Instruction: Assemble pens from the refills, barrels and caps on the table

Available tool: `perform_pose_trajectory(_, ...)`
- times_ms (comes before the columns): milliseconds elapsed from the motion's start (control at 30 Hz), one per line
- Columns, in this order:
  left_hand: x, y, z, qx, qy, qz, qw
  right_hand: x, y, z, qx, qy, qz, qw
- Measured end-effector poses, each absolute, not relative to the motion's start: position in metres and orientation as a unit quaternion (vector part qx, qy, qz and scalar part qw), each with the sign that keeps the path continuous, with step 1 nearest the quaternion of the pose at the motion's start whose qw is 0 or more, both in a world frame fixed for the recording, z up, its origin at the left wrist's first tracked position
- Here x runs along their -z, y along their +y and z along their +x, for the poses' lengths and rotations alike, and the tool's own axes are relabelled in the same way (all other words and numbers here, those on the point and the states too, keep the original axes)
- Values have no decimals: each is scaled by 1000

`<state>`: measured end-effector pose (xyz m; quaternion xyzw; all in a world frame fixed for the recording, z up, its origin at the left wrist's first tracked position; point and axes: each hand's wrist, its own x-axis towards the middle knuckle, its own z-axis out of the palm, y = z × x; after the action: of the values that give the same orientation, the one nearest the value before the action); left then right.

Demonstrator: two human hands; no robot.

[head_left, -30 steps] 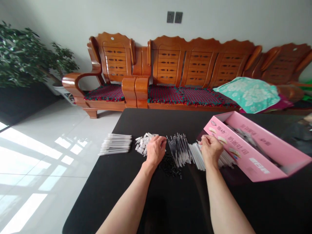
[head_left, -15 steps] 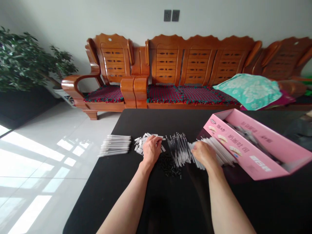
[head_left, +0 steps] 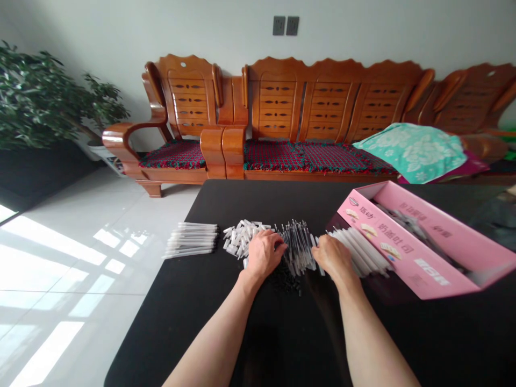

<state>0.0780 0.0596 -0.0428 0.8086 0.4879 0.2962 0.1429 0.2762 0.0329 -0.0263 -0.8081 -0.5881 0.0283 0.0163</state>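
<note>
left hand (head_left: 264,255) and right hand (head_left: 332,257) curling over pen refills (head_left: 298,247) | grip unclear, fingers half-closed | risk: nudged white pen caps (head_left: 239,236) mixing into refills

Carved wooden sofa (head_left: 322,102), woven red-green seat pads (head_left: 302,156), teal floral cloth (head_left: 411,150), potted plant (head_left: 40,97)

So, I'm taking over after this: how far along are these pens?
The neat row of white tubes looks finished. In hand: the left hand touches the clear refills, and the right hand rests on the loose white tubes. Still heaped: white caps and black bits.
</note>
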Motion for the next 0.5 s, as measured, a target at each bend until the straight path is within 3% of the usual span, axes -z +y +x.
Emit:
perform_pose_trajectory(133,42,52,95,-237,508,821,106,25,37,276,-32,-562,-825,54)
perform_pose_trajectory(267,43,49,104,-212,538,812,84,23,41,282,-34,-538,-826,165)
perform_pose_trajectory(500,44,45,113,-197,571,792,93,40,47,286,-258,-445,-749,418)
